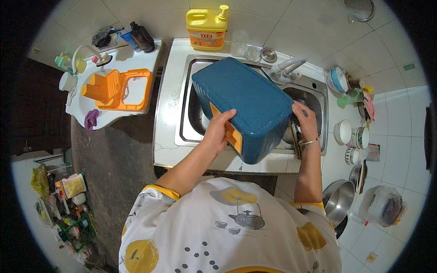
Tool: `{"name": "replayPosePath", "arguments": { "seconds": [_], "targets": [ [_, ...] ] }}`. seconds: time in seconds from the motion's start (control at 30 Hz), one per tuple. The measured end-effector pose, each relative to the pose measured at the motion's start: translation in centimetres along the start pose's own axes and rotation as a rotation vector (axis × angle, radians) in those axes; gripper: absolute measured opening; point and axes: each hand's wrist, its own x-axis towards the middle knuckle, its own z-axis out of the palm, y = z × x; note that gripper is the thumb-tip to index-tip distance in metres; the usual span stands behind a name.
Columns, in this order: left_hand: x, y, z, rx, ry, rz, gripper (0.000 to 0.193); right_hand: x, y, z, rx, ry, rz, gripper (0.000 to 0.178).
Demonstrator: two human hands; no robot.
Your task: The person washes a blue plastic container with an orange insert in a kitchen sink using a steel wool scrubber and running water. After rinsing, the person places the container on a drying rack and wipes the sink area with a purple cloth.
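A big blue plastic box [243, 102] with orange side handles is held tilted, bottom up, over the steel double sink [184, 136]. My left hand [218, 131] grips its near side at an orange handle [233, 135]. My right hand [304, 119] holds the box's right end, with a bangle on the wrist. The box hides most of the left basin and part of the right basin.
A yellow detergent jug [207, 28] stands behind the sink beside a chrome tap [287, 68]. An orange plastic part [117, 88] lies on the white washbasin [86, 113] at left. Bowls and cups [353, 134] crowd the right counter, with a steel bowl [339, 200] lower down.
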Motion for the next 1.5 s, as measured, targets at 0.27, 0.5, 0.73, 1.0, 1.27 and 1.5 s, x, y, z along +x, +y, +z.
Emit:
{"name": "replayPosePath", "arguments": {
  "seconds": [0.27, 0.5, 0.73, 1.0, 1.27, 1.5],
  "targets": [
    [0.9, -1.7, -1.1, 0.035, -0.161, 0.24, 0.05, 0.5, 2.2, 0.4, 0.256, 0.066, -0.105, 0.032],
    [2.4, -3.5, -2.5, 0.099, -0.103, 0.275, 0.057, 1.1, 5.0, 1.0, 0.152, 0.082, -0.017, 0.036],
    [3.2, -4.2, -1.7, 0.07, -0.082, 0.271, 0.05, 2.3, 6.0, 1.1, 0.155, 0.149, -0.076, 0.035],
    [1.6, -5.3, -0.4, 0.17, -0.065, 0.327, 0.059, 1.6, 5.5, 0.2, 0.259, 0.189, -0.169, 0.039],
    [0.8, -6.4, -0.2, 0.231, -0.102, 0.407, 0.061, 1.1, 7.5, -0.6, 0.327, 0.15, -0.109, 0.037],
    [0.8, -6.9, -1.3, 0.25, -0.067, 0.394, 0.065, 1.2, 7.7, 0.2, 0.313, 0.118, -0.101, 0.029]
  ]
}}
